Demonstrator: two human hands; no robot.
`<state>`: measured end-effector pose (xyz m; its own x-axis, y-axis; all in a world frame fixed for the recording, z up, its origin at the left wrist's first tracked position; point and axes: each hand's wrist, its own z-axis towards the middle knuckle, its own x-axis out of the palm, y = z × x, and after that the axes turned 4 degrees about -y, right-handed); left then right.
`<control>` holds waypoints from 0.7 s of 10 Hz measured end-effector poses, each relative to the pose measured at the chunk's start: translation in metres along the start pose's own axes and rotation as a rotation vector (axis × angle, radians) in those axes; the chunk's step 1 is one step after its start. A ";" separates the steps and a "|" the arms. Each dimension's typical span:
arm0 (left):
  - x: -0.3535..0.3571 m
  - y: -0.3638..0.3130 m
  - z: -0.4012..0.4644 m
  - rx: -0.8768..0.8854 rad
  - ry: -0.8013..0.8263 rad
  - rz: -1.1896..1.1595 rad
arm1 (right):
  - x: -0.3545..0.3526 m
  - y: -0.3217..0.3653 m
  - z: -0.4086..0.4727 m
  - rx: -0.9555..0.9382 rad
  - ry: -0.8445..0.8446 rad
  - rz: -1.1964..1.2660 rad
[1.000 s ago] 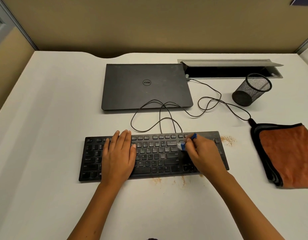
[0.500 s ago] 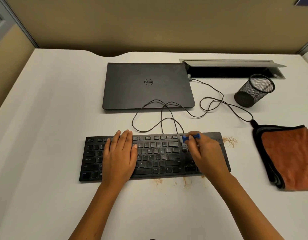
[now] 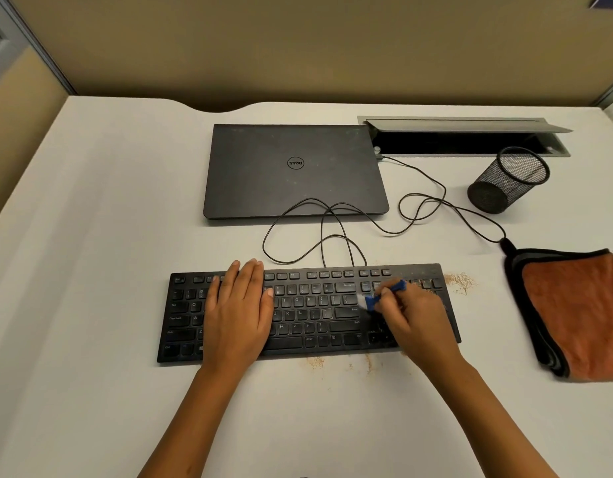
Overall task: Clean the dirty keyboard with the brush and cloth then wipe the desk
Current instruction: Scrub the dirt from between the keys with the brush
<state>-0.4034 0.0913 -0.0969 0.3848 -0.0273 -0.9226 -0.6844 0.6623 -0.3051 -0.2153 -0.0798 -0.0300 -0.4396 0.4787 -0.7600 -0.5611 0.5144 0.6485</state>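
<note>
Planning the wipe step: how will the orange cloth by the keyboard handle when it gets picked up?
The orange cloth lies folded in thick plush layers, so it will likely go floppy and unfold if lifted by one edge. Probably light. Its pile should drag on the desk rather than slide.

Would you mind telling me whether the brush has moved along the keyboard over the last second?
Yes. The brush, gripped by the right hand, swept up towards the keyboard's far edge, then came back down nearer the Enter key.
</note>
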 end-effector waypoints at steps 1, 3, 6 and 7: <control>0.000 0.000 0.000 -0.001 -0.001 0.001 | -0.004 -0.006 0.002 0.038 -0.091 0.043; 0.000 0.000 -0.001 -0.002 0.002 0.008 | -0.008 -0.007 0.006 0.044 -0.120 0.127; 0.000 0.000 0.001 -0.003 0.007 0.012 | -0.010 -0.005 0.005 0.022 -0.140 0.097; 0.000 -0.001 0.000 0.000 0.000 0.006 | -0.005 -0.005 -0.001 0.034 -0.026 0.034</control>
<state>-0.4026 0.0908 -0.0965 0.3810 -0.0234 -0.9243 -0.6863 0.6627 -0.2996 -0.2107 -0.0858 -0.0293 -0.4396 0.5143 -0.7364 -0.5217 0.5212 0.6754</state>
